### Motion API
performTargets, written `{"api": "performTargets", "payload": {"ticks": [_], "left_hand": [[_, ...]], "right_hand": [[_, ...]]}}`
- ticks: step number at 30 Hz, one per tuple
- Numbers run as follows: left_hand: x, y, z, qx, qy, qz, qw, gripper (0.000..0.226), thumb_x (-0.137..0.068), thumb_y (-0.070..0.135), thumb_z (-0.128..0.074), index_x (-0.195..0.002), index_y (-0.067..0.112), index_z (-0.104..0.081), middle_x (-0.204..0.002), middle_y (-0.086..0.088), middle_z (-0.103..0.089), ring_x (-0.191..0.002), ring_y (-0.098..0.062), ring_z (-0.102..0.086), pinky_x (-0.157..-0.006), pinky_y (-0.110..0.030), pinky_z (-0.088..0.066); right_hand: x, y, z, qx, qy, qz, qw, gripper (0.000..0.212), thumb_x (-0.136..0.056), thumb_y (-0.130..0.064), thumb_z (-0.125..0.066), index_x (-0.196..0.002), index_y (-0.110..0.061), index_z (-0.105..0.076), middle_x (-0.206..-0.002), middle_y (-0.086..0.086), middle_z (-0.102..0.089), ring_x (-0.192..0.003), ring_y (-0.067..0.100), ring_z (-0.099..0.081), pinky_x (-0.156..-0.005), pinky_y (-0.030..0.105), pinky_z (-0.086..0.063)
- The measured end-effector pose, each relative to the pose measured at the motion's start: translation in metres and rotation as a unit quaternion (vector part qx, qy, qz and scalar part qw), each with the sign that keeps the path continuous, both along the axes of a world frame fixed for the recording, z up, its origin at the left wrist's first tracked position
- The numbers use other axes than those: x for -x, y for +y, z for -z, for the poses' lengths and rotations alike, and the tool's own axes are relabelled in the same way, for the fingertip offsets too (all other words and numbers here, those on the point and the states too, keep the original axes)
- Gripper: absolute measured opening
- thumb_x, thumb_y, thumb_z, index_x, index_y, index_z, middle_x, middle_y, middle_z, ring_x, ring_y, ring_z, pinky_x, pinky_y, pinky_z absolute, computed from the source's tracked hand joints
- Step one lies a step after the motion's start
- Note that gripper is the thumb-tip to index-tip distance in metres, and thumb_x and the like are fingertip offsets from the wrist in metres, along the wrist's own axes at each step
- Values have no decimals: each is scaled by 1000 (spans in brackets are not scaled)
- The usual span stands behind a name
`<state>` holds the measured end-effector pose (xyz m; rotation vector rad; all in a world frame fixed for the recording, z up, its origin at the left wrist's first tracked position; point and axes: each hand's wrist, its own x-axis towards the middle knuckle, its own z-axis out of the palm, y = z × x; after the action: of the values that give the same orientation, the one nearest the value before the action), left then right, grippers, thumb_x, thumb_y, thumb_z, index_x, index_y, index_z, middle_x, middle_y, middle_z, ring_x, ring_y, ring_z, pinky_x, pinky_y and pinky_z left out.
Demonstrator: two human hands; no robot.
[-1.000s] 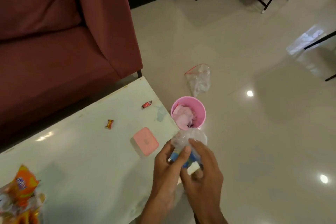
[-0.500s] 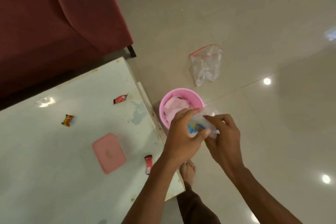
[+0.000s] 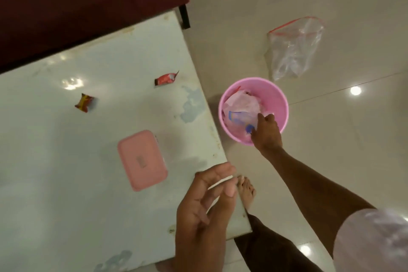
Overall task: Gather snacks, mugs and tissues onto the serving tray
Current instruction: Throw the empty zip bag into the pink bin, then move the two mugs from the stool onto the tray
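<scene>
Our right hand (image 3: 268, 131) reaches down into the pink bin (image 3: 278, 97) on the floor, and its fingertips press on a clear wrapper with blue print (image 3: 239, 119) that lies on the trash inside; we cannot tell if the fingers pinch it or are just letting go. Half a second ago both our hands held that wrapper together above the bin. Now our left hand (image 3: 204, 203) has come away and hangs over the near corner of the table (image 3: 55, 183), fingers loosely spread and holding nothing. So we think the trash bit is nearly done, and the real job can go on. The things we need are on the table: a red snack (image 3: 166, 79) near the far edge, an orange and yellow snack (image 3: 85, 102) well to its left, and a pink box (image 3: 142, 159) just beside our left hand. We see no tray and no mugs from here. The bin sits close to the table's side edge, so our right arm should lift straight up before it swings back. Our bare foot (image 3: 246, 190) is by the table corner. The floor on the right is open, with only a clear bag with a red strip (image 3: 293, 48) lying past the bin. A dark red sofa (image 3: 88, 2) stands behind the table.
</scene>
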<state>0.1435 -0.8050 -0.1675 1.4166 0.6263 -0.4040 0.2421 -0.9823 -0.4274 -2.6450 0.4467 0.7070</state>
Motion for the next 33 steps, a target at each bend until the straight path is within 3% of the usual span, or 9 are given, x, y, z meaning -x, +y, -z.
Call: {"api": "performTargets", "payload": {"ticks": [3,5,8,11,16,21,25,29,33], "left_hand": [[13,11,3,27,1,-3,1000,33,-66,48,-67,-97,38,-74,-110,7,-76,-108,-14,-71,-97,-25,-54],[23,20,3,33,1,-15,999,33,-68,49,-66,-99,38,-73,-112,8,-76,-110,-13,-70,-95,-26,-55],[41,36,-4,27,-1,-37,999,32,-71,50,-65,-99,38,-73,-113,10,-75,-110,-12,-70,-92,-30,-56],[62,57,-17,8,-10,-62,998,17,-82,38,-70,-98,33,-74,-112,9,-75,-108,-13,-71,-92,-29,-55],[101,112,-41,-44,-31,-124,991,20,-90,16,-64,-107,23,-73,-113,13,-75,-111,-3,-68,-82,-8,-51],[154,207,-70,-134,-68,-155,976,26,-92,9,-63,-111,25,-71,-121,12,-71,-116,5,-62,-97,-17,-50],[197,290,-90,-192,-83,-164,964,25,-94,13,-62,-109,31,-69,-126,18,-64,-121,2,-57,-98,-15,-45],[246,368,-109,-241,-80,-174,951,25,-93,14,-63,-108,33,-69,-127,18,-61,-124,0,-54,-93,-16,-46],[294,434,-122,-296,-74,-197,932,30,-91,12,-65,-115,30,-67,-131,11,-60,-129,-1,-50,-107,-16,-38]], "right_hand": [[4,7,16,17,77,-57,995,59,-92,-35,-59,-133,2,-37,-126,26,-47,-118,43,-47,-96,49,-42],[3,12,14,24,76,-69,994,68,-89,-38,-63,-138,-1,-34,-124,24,-54,-116,41,-51,-94,49,-44],[5,23,-10,32,-17,-49,998,50,-86,-30,-66,-126,-7,-49,-109,17,-65,-104,38,-60,-83,49,-54],[18,35,-53,35,-95,-21,995,39,-89,-27,-63,-122,-8,-56,-111,15,-66,-103,35,-60,-80,47,-53],[57,48,-147,-3,-226,43,973,21,-90,-17,-61,-107,-9,-68,-105,19,-69,-94,38,-65,-82,47,-56],[121,112,-245,-24,-290,33,956,17,-84,-6,-66,-100,-4,-68,-98,22,-66,-91,39,-61,-83,42,-48],[188,199,-285,-59,-272,-38,960,25,-78,0,-72,-102,-3,-65,-105,21,-65,-101,41,-58,-86,45,-47],[238,297,-298,-100,-217,-87,967,35,-79,-7,-74,-112,-8,-62,-127,17,-56,-122,39,-47,-95,46,-41],[265,387,-306,-103,-151,-167,969,46,-85,-21,-69,-127,-8,-55,-144,13,-41,-130,35,-38,-92,47,-46]]}}
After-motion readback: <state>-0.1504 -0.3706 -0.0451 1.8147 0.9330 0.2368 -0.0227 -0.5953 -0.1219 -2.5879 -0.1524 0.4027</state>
